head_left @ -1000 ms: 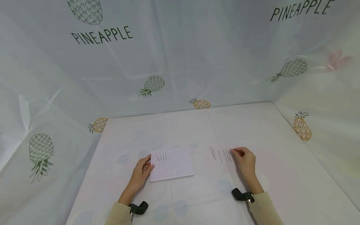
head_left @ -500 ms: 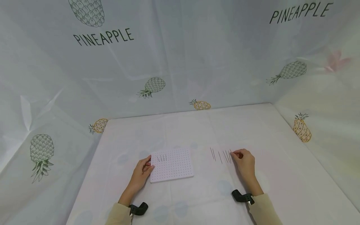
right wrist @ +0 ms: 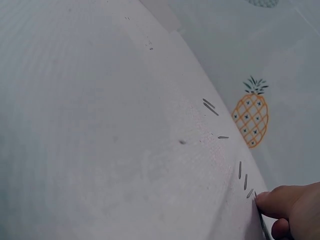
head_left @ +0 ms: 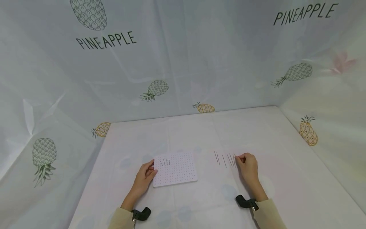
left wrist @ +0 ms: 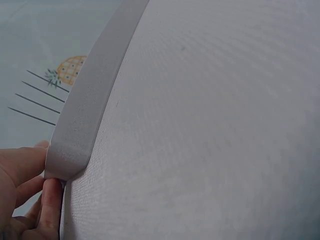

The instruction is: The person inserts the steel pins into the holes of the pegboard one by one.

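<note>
On the table lies a white pegboard [head_left: 180,173] with a grid of small holes. My left hand [head_left: 144,178] grips its left edge, thumb on top and fingers at the side. Several thin dark rods [left wrist: 43,92] stand up from the board near its far left corner. To the right of the board, my right hand [head_left: 249,168] has thumb and forefinger together at the rightmost of the loose rods. In the right wrist view that rod [right wrist: 261,217] runs down along the fingertips, pinched there. The other loose rods [head_left: 224,161] lie in a row just left of this hand.
The table [head_left: 200,203] is covered with a white cloth. Behind and at both sides hang pale sheets [head_left: 186,63] printed with pineapples. A black wrist camera [head_left: 141,214] sits on the left wrist, another [head_left: 246,202] on the right.
My right hand has shifted slightly toward me along the rightmost rod, fingertips still together. The left hand keeps its hold on the pegboard. The head view has tilted up a little.
</note>
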`<state>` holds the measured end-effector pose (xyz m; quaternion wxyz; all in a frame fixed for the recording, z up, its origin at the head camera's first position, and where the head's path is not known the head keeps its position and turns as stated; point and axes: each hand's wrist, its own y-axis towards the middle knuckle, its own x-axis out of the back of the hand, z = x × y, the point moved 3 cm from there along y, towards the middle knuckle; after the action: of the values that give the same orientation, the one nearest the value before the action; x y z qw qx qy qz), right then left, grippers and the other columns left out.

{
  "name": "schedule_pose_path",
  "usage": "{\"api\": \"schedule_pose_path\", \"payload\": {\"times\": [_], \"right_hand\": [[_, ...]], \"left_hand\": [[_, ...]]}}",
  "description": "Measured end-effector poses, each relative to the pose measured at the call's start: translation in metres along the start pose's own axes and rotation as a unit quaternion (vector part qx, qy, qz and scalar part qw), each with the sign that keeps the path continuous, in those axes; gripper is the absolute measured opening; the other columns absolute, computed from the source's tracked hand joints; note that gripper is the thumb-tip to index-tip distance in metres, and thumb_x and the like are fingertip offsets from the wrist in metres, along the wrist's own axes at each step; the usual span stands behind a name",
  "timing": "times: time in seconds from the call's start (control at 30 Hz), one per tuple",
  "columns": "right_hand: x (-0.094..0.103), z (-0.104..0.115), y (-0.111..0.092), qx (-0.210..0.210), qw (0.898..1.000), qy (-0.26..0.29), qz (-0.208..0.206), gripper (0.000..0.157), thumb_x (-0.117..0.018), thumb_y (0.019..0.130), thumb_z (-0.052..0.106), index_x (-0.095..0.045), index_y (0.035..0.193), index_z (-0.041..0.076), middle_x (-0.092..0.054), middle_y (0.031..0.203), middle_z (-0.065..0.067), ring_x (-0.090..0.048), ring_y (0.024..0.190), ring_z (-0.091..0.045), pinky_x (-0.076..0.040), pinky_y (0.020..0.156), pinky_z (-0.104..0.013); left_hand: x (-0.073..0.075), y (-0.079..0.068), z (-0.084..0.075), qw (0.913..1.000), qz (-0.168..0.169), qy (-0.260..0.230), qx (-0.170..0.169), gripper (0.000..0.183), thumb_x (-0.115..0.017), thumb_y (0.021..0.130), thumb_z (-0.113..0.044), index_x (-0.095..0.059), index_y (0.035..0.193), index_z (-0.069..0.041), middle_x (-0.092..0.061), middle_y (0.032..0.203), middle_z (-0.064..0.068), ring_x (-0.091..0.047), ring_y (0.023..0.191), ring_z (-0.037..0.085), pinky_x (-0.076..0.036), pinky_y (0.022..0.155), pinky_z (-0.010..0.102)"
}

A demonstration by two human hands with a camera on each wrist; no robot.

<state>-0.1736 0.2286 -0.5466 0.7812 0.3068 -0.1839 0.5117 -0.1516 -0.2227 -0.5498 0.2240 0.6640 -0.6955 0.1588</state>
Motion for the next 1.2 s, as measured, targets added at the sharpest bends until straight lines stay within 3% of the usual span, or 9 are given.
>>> {"api": "schedule_pose_path", "payload": {"times": [0.6, 0.93, 1.2], "right_hand": [[-0.0014, 0.0028, -0.0026, 0.011, 1.0, 0.005, 0.005, 0.01, -0.069, 0.092, -0.002, -0.065, 0.084, -0.008, -0.051, 0.073, -0.012, -0.045, 0.074, -0.026, -0.034, 0.065, -0.033], [0.0017, 0.0008, -0.0035, -0.007, 0.999, -0.007, -0.033, 0.009, -0.076, 0.086, 0.001, -0.07, 0.084, -0.006, -0.056, 0.073, -0.01, -0.048, 0.071, -0.024, -0.037, 0.062, -0.031], [0.0009, 0.0007, -0.0032, 0.001, 1.0, -0.003, -0.01, 0.012, -0.075, 0.087, 0.0, -0.068, 0.078, -0.004, -0.053, 0.071, -0.009, -0.046, 0.072, -0.023, -0.036, 0.062, -0.03]], "left_hand": [[-0.0001, -0.001, -0.0031, 1.0, -0.003, 0.002, 0.0, 0.055, -0.064, 0.099, -0.013, -0.044, 0.148, 0.001, -0.053, 0.124, 0.014, -0.05, 0.109, 0.021, -0.046, 0.096, 0.019], [-0.0002, -0.0008, -0.0036, 1.0, -0.002, 0.003, -0.004, 0.055, -0.065, 0.098, -0.013, -0.044, 0.148, 0.001, -0.053, 0.123, 0.014, -0.05, 0.108, 0.022, -0.046, 0.095, 0.018], [-0.001, -0.0002, -0.0019, 1.0, -0.001, 0.002, -0.004, 0.055, -0.064, 0.099, -0.013, -0.044, 0.148, 0.001, -0.053, 0.125, 0.014, -0.05, 0.108, 0.021, -0.045, 0.095, 0.016]]}}
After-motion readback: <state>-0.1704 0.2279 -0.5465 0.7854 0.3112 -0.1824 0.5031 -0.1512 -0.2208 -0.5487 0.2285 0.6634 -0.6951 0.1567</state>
